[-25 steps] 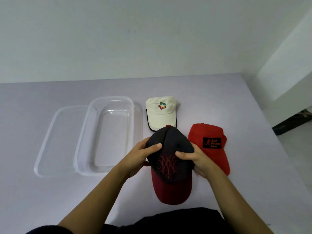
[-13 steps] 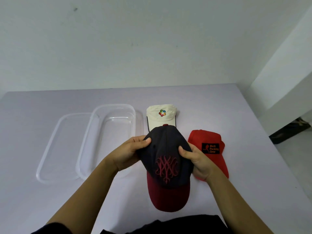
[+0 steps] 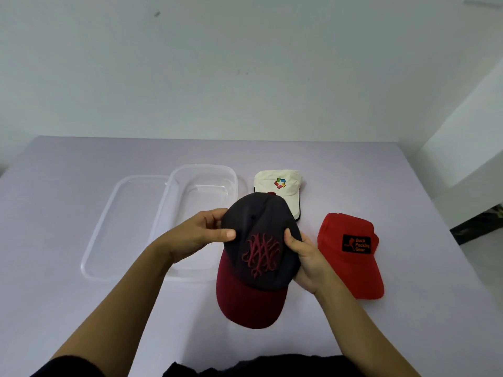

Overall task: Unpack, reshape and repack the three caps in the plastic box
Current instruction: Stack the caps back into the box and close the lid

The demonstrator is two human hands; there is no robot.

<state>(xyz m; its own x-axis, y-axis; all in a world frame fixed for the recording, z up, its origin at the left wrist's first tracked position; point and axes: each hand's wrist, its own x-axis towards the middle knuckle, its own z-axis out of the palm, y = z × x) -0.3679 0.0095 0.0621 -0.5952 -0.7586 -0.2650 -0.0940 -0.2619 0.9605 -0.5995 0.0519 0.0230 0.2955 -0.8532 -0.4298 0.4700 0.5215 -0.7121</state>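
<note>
So all three caps are out: your left hand (image 3: 201, 235) and right hand (image 3: 307, 254) both grip the dark cap (image 3: 258, 257) above the table (image 3: 54, 295); white cap (image 3: 277, 183), red cap (image 3: 351, 248) lie unpacked, box (image 3: 202, 170) empty.

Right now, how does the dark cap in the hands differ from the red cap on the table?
The dark cap is gripped by the left hand and right hand; the red cap lies untouched. The dark cap has a maroon brim and embroidery; the red cap is one colour, with a black patch. Both brims point toward the person.
</note>
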